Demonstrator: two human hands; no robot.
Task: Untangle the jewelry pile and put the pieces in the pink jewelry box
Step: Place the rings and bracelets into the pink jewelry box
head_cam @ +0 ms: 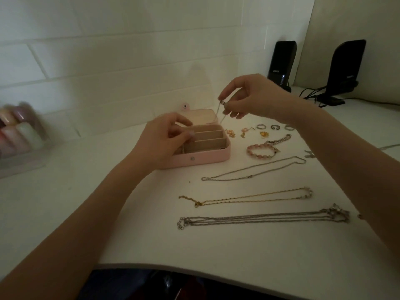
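**A thin chain goes into the pink box**

The right hand [249, 96] is raised over the open pink jewelry box [201, 146], thumb and forefinger pinched on the top of a fine silver chain [219, 114] that hangs down toward the box's back edge. The left hand [164, 139] rests over the box's left end, fingers curled inward; whether they hold the chain's lower end I cannot tell. The box is soft-cornered, lined in pale beige, with slim dividers and a snap tab on the lid.

On the white bench [216, 245] lie three long necklaces side by side: a silver rope chain [253, 168], a gold twisted chain [249, 197], and a multi-strand silver necklace [259, 218]. Behind them sit a pink beaded bracelet [260, 150], a silver link bracelet [281, 138], three rings [275, 127] in a row and some small gold pieces [264, 134]. Two black speakers [282, 61] stand against the wall.
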